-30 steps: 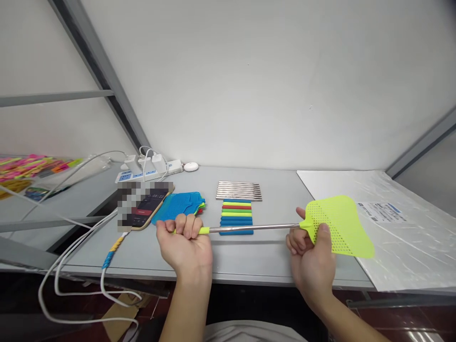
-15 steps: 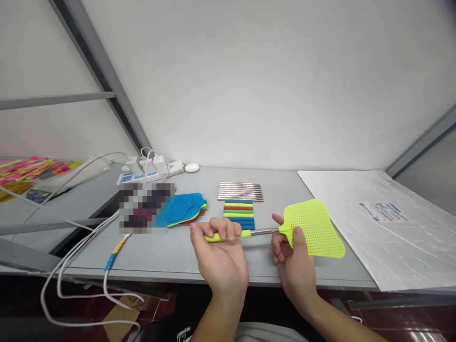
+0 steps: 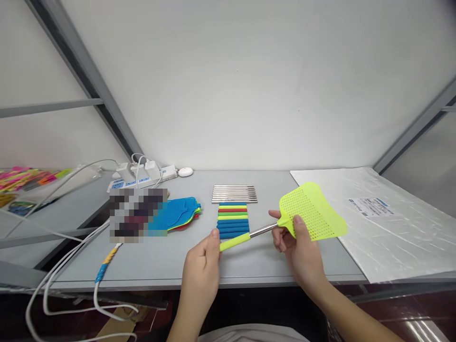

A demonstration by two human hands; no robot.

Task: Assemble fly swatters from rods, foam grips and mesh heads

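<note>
A yellow-green fly swatter (image 3: 309, 213) with a perforated head, a metal rod and a matching grip sleeve is held across both hands, its head raised to the right. My left hand (image 3: 203, 263) pinches the end of the sleeve between thumb and fingers. At the neck and lower edge of the head, my right hand (image 3: 302, 249) grips with its thumb on top and its index finger extended behind. Just beyond lie a row of coloured grip sleeves (image 3: 232, 215) and, behind them, several metal rods (image 3: 234, 194) side by side. Blue swatter heads (image 3: 180, 212) are stacked on the left.
A white power strip (image 3: 142, 183) with chargers and a small white device (image 3: 185, 172) sit at the back left. White cables (image 3: 46, 285) loop over the table's left front edge. A white wrapped package (image 3: 399, 237) covers the right side. Part of the left is pixelated.
My left hand has turned over and shifted from gripping along the sleeve to pinching its end. The swatter now tilts, head end higher. The view has shifted slightly.
</note>
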